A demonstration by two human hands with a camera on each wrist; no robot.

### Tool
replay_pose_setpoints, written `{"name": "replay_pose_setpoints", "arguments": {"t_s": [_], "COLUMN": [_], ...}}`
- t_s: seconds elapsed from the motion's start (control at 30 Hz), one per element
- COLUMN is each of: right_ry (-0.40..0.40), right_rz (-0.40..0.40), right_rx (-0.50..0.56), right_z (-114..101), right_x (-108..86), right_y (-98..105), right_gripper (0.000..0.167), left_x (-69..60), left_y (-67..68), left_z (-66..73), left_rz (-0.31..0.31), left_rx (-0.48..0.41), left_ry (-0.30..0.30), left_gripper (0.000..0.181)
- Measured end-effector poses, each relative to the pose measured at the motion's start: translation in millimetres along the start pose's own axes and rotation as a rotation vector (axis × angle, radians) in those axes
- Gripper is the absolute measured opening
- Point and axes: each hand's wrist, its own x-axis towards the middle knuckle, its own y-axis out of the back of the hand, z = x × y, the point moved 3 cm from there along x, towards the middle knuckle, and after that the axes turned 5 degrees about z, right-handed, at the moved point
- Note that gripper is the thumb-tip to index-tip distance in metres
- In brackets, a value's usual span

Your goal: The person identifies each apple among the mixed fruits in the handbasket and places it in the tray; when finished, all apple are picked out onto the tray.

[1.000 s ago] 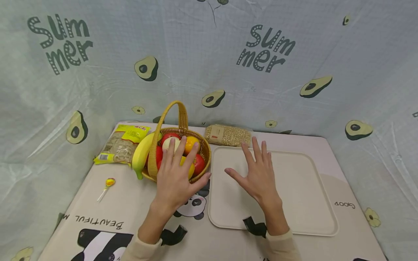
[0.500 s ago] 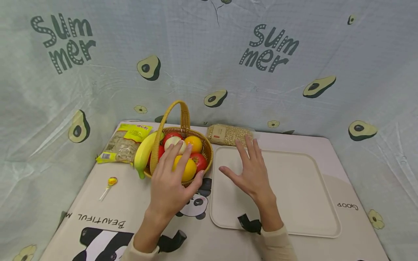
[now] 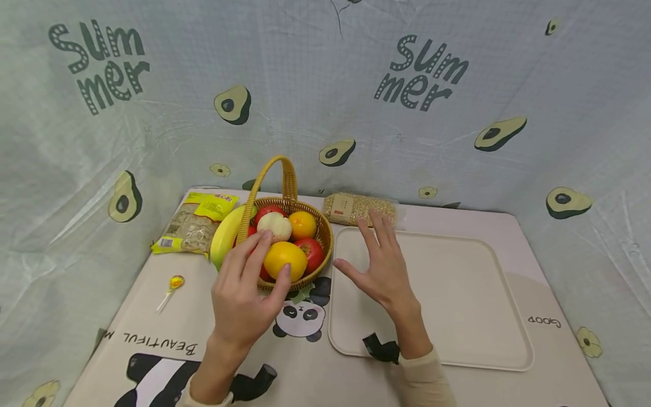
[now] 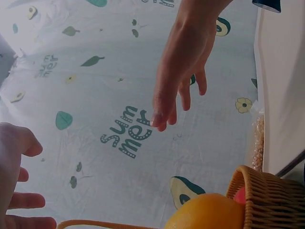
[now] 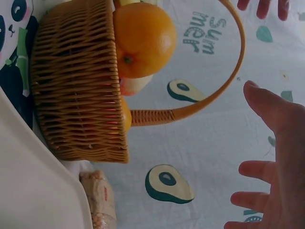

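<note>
My left hand (image 3: 244,305) hovers in front of the wicker basket (image 5: 76,86), fingers loosely bent and holding nothing. Its fingertips overlap the basket's left part in the head view; contact cannot be told. Several fruits fill the basket: a large orange (image 3: 285,261) in front, a pale round one (image 3: 274,227) behind it, a smaller orange one (image 3: 303,225), a red one (image 3: 311,252) and a banana (image 3: 225,236) at the left side. Over the tray's left part, my right hand (image 3: 381,271) is raised with spread fingers, also holding nothing.
A beige tray (image 3: 473,316) lies to the right of the basket. Behind the tray is a bag of grains (image 3: 361,209). A yellow-ended bag (image 3: 195,223) and a lollipop (image 3: 173,288) lie on the left. A printed curtain (image 3: 305,85) closes off the back.
My left hand has drawn left and nearer to me, uncovering the front orange, and its fingers have bent a little. My right hand has drifted slightly left. The fruits and basket stay put.
</note>
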Motion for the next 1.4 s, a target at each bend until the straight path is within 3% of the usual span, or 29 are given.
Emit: {"name": "replay_pose_setpoints", "arguments": {"t_s": [0.2, 0.5, 0.8, 1.07, 1.4], "right_ry": [0.014, 0.018, 0.053, 0.061, 0.129], "right_rz": [-0.002, -0.034, -0.048, -0.066, -0.126], "right_rx": [0.018, 0.048, 0.065, 0.086, 0.114], "right_z": [-2, -5, -8, -11, -20], "right_x": [0.6, 1.6, 3.8, 4.3, 7.5], "right_y": [-4, -12, -19, -25, -38], "right_gripper": [0.092, 0.091, 0.091, 0.091, 0.093], "left_x": [-6.2, -36.6, -69.5, -92.1, -115.3], "left_y": [12.5, 20.4, 11.9, -0.8, -12.6], "left_z": [-11.0, -36.0, -62.8, -77.2, -90.1], "left_rz": [0.052, 0.010, -0.028, -0.010, -0.007], "left_rx": [-0.005, 0.043, 0.064, -0.015, 0.025], "left_ry": [0.008, 0.121, 0.204, 0.217, 0.209], "left_gripper": [0.050, 0.060, 0.070, 0.068, 0.060]}}
